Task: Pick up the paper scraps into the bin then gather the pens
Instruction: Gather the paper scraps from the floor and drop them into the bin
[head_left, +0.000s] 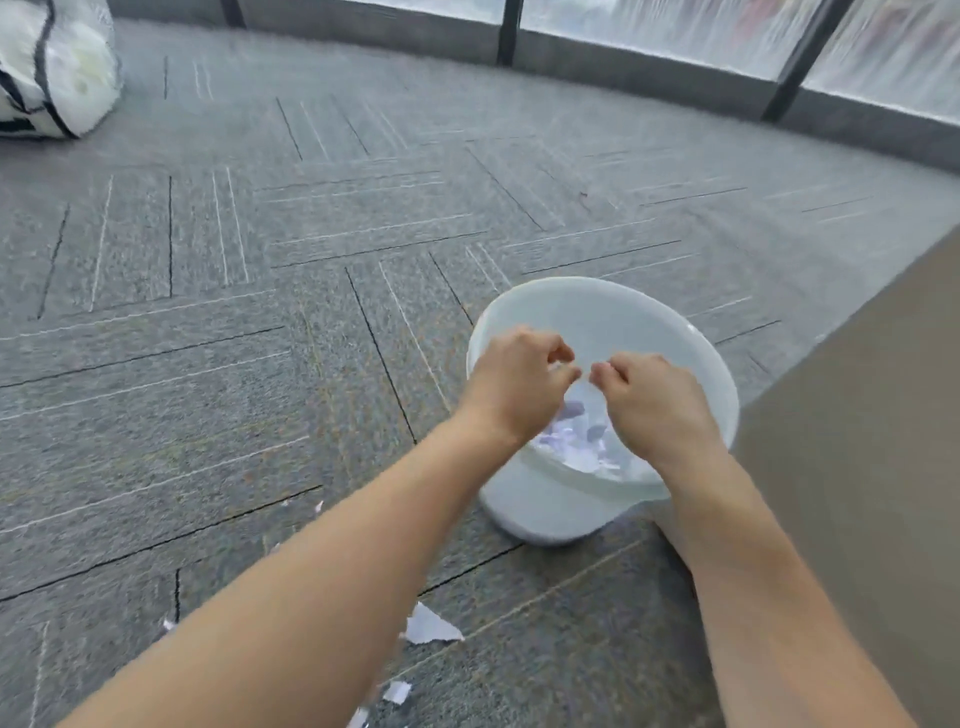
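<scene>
Both hands, left (519, 387) and right (657, 402), fingers curled, contents indiscernible, above round white plastic bin (597, 312); release over its centre. White torn paper scraps (431, 626) remain on near carpet.

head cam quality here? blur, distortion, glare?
Head view: motion-smeared throughout, carpet texture streaky; both hands, left hand and right hand, are soft over the bin. Wide-angle bend curves the window base. Light is flat and diffuse, no hard shadows; panes are washed out. Scraps on the floor remain readable.
</scene>
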